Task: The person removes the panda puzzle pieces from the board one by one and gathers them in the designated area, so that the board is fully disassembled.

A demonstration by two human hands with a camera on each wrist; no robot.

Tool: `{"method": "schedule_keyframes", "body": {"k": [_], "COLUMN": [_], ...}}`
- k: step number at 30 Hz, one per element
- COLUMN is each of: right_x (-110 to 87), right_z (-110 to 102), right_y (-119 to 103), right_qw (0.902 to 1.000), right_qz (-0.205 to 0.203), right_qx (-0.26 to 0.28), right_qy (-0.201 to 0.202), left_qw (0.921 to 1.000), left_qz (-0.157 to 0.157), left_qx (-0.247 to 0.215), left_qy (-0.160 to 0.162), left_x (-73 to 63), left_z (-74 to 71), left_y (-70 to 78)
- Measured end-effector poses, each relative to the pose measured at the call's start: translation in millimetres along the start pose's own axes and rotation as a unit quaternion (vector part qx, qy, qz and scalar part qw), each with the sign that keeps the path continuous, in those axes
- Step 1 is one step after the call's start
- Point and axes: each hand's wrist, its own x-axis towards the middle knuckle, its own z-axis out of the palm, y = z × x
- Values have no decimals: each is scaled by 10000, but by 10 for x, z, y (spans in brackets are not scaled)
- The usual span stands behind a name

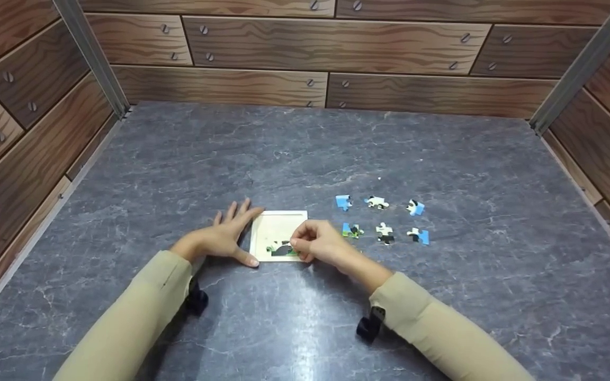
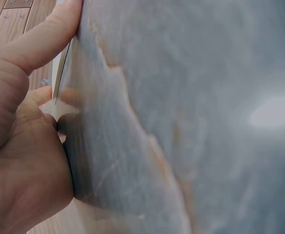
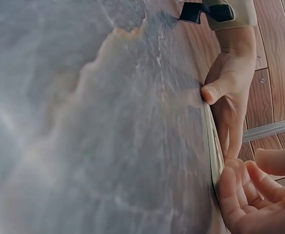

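A small pale square puzzle tray (image 1: 278,214) lies flat on the table. Joined puzzle pieces (image 1: 282,248) in black, white and green sit along its near edge. My left hand (image 1: 225,235) is spread at the tray's left side, thumb by the near corner and index finger by the far one. In the left wrist view, the left thumb (image 2: 40,46) lies along the tray's edge. Over the near right corner, my right hand (image 1: 318,242) pinches a puzzle piece with bent fingers, which mostly hide it. Its curled fingers (image 3: 233,195) show beside the tray in the right wrist view.
Several loose puzzle pieces lie in two rows right of the tray, among them a blue corner piece (image 1: 343,201) and a black-and-white one (image 1: 385,233). Wood-patterned walls (image 1: 337,45) enclose the grey marbled table (image 1: 231,143) at the back and sides.
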Motion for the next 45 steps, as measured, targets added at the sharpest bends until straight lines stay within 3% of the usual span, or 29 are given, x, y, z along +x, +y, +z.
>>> {"method": "schedule_keyframes", "body": {"k": [9, 19, 27, 38, 45], "right_x": [81, 146, 182, 200, 207], "right_z": [52, 124, 192, 240, 235], "right_y": [-4, -33, -58, -110, -106], "right_qw": [9999, 9970, 9727, 9534, 9526], "right_qz": [-108, -180, -616, -580, -580], "right_qx": [-121, -751, -2236, -2961, -2986], "right_qy": [-23, -94, 46, 23, -11], "left_qw": [10000, 10000, 10000, 10000, 10000], "left_qz": [-35, 47, 40, 46, 53], "left_qx": [28, -55, -11, -25, -32], "left_qy": [-6, -16, -41, 8, -7], "left_x": [2, -5, -9, -16, -13], "left_z": [-2, 1, -2, 4, -6], "left_y": [-5, 0, -7, -18, -14]}}
